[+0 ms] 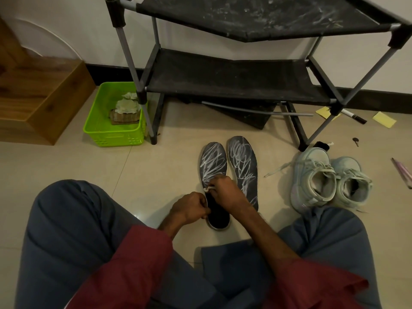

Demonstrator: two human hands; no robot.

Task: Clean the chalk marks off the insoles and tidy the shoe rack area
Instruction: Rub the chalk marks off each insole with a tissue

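Two dark insoles lie side by side on the tiled floor in front of me. The left insole (213,161) carries white chalk scribbles on its front half, while its heel part is plain black. Scribbles cover the right insole (243,166) along most of its length. My right hand (225,192) is closed on a small white wipe (209,188) pressed onto the middle of the left insole. Pinching that insole's left edge near the heel is my left hand (190,208).
A black shoe rack (229,72) with a chalk-dusted top stands against the wall. A green basket (111,130) with crumpled wipes sits at its left. Pale sneakers (327,181) rest at the right, with yellow notes (384,119), a marker (354,116) and a wooden step (33,97).
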